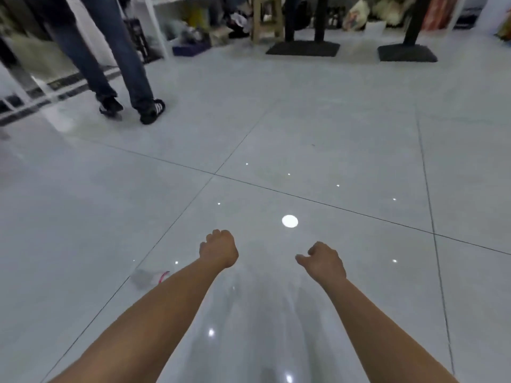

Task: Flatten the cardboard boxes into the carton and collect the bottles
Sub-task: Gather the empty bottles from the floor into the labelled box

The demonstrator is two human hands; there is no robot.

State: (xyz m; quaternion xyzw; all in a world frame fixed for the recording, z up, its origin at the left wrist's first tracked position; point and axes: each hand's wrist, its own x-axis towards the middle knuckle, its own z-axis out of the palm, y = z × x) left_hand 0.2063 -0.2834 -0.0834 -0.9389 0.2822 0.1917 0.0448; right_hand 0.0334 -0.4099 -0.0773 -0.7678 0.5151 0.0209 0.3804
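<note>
Grey tiled floor (331,128), blurred clear bottle (148,277)

Bottle (149,276) on floor (304,134), left of left hand (218,250).

Glossy grey floor tiles (304,120) stretch ahead of me, a round lamp reflection (289,221) at centre. Upper left, a person's jeans-clad legs (110,51) and dark striped shoes (152,111). Along the top stand a wooden stool (267,17), a black pedestal base (302,48) and a second base (407,53).

Glossy grey tiled floor (331,120), black table bases (302,48), wooden stool (266,17), white shelving (154,26)
</note>
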